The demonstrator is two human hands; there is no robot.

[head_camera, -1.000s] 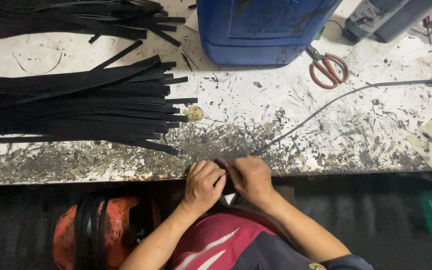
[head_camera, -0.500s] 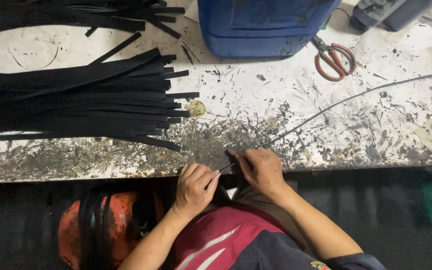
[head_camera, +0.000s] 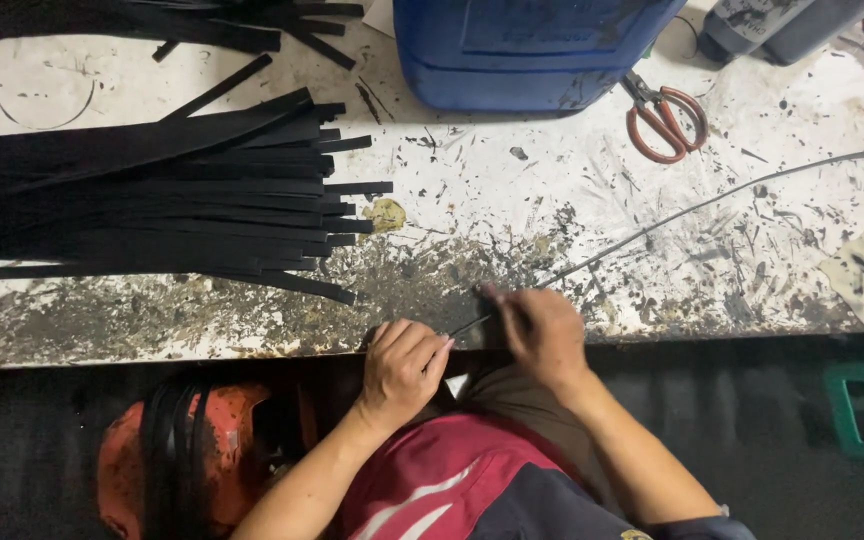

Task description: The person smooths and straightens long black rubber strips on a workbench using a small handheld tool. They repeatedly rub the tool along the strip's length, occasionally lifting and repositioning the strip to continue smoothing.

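Black thin cord (head_camera: 712,200) is pinched by right hand (head_camera: 542,335) and left hand (head_camera: 402,365); hard pulling risks slippage, snagging on the paint-stained white bench edge (head_camera: 152,345).

Left hand (head_camera: 404,365) and right hand (head_camera: 542,335) close together — fingers curled, each grip pinched.

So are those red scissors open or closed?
Closed. The scissors lie flat on the table with both red handle loops side by side and the blades together, apart from both hands.

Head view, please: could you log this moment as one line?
left hand: pinching thin black cord at bench edge | right hand: gripping same cord | black strips: piled left
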